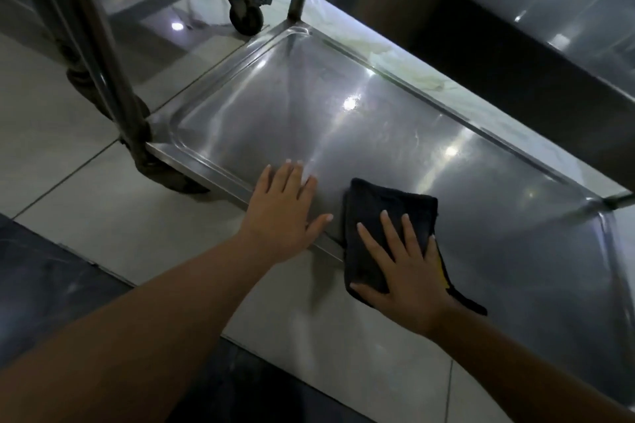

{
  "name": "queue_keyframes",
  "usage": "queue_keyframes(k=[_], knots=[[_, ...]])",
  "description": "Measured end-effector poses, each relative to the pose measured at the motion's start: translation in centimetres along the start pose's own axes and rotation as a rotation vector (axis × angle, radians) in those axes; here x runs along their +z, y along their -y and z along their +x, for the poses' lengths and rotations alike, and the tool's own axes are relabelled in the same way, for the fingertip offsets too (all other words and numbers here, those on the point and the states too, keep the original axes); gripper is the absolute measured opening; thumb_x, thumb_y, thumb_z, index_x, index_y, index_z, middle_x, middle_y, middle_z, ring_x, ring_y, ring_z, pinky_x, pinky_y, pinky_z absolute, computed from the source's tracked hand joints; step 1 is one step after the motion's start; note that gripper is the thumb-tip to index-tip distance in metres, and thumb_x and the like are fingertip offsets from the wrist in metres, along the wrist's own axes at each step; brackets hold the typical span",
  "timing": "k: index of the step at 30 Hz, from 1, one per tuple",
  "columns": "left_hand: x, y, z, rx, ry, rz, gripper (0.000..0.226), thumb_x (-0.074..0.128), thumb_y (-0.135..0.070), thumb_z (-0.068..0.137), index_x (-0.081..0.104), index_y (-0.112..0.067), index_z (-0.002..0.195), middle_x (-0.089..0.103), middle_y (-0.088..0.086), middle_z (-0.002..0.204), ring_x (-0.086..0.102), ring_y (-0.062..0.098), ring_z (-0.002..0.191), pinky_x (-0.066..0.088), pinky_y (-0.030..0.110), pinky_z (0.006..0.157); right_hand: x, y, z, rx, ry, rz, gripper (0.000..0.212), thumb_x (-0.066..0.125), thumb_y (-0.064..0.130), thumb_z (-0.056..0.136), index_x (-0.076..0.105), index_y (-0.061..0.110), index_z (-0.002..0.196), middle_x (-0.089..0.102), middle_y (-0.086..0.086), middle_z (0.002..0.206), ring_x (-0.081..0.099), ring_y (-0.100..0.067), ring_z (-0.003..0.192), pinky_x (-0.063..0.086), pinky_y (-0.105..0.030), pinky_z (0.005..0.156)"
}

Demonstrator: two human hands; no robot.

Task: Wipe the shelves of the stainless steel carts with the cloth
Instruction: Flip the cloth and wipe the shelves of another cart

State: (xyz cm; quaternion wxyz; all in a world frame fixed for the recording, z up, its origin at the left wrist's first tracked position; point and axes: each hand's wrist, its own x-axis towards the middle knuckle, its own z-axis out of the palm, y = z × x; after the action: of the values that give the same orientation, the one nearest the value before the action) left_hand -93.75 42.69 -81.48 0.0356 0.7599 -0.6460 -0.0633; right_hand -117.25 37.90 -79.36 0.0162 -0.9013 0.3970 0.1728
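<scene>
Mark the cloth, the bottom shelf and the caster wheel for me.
cloth [388, 206]: head view, bare black upper part.
bottom shelf [309, 120]: head view, bare steel surface.
caster wheel [246, 18]: head view, wheel's side face.

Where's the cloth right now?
In the head view the black cloth lies lower centre on the near rim of the bottom shelf, flat under the right hand, just right of the left hand.
</scene>
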Motion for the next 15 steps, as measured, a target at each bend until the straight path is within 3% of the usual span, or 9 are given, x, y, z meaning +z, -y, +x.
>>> queue_keyframes(k=[2,5,8,9,11,15], knots=[[-0.6,-0.4,-0.7,-0.002,0.056,-0.068,0.083,-0.003,-0.065,0.087,0.011,-0.016,0.153,0.006,0.013,0.161,-0.001,0.028,0.149,-0.001,0.048,0.119,-0.5,0.9,-0.2,-0.065,0.036,-0.021,0.079,0.027,0.069,0.090,-0.034,0.049,0.136,-0.037,0.001,0.151,-0.028,-0.034,0.143,-0.002,-0.065,0.113],[-1.6,-1.1,-3.0,0.089,0.159,-0.110,0.072,0.013,-0.059,0.096,0.007,-0.016,0.153,0.003,0.009,0.162,-0.002,0.024,0.149,-0.003,0.048,0.118,-2.4,2.1,-0.3,-0.075,0.128,-0.032,0.072,0.031,0.054,0.098,-0.028,0.048,0.139,-0.024,-0.001,0.157,-0.016,-0.035,0.146,0.006,-0.061,0.115],[-3.3,-1.3,-7.0,0.131,0.341,-0.067,0.072,0.032,-0.047,0.099,-0.003,-0.014,0.153,-0.005,0.008,0.162,-0.006,0.024,0.149,-0.002,0.048,0.118,-5.7,3.7,-0.8,-0.044,0.153,0.299,0.057,0.045,0.031,0.100,0.020,0.033,0.151,0.018,-0.004,0.160,0.017,-0.033,0.146,0.019,-0.052,0.118],[-4.3,-1.3,-8.4,0.097,0.405,-0.071,0.075,0.037,-0.041,0.099,-0.007,-0.014,0.153,-0.009,0.008,0.162,-0.007,0.024,0.148,0.000,0.047,0.118,-7.0,4.4,-1.3,-0.005,0.129,0.470,0.052,0.049,0.023,0.099,0.032,0.029,0.148,0.033,-0.006,0.155,0.032,-0.030,0.141,0.027,-0.047,0.116],[-7.3,-1.2,-11.2,-0.042,0.492,-0.166,0.081,0.043,-0.033,0.097,-0.015,-0.013,0.151,-0.013,0.006,0.161,-0.008,0.023,0.148,0.002,0.045,0.118,-9.9,6.7,-2.9,0.047,0.141,0.662,0.048,0.051,0.018,0.098,0.039,0.027,0.144,0.044,-0.004,0.147,0.044,-0.024,0.132,0.034,-0.037,0.111],[-15.9,1.2,-15.8,-0.203,0.405,-0.358,0.085,0.046,-0.032,0.097,-0.018,-0.016,0.150,-0.009,0.004,0.162,-0.003,0.022,0.149,0.010,0.043,0.120,-17.6,12.2,-6.5,-0.044,0.162,0.793,0.044,0.053,0.018,0.098,0.044,0.023,0.140,0.054,-0.003,0.137,0.052,-0.018,0.124,0.038,-0.027,0.105]])
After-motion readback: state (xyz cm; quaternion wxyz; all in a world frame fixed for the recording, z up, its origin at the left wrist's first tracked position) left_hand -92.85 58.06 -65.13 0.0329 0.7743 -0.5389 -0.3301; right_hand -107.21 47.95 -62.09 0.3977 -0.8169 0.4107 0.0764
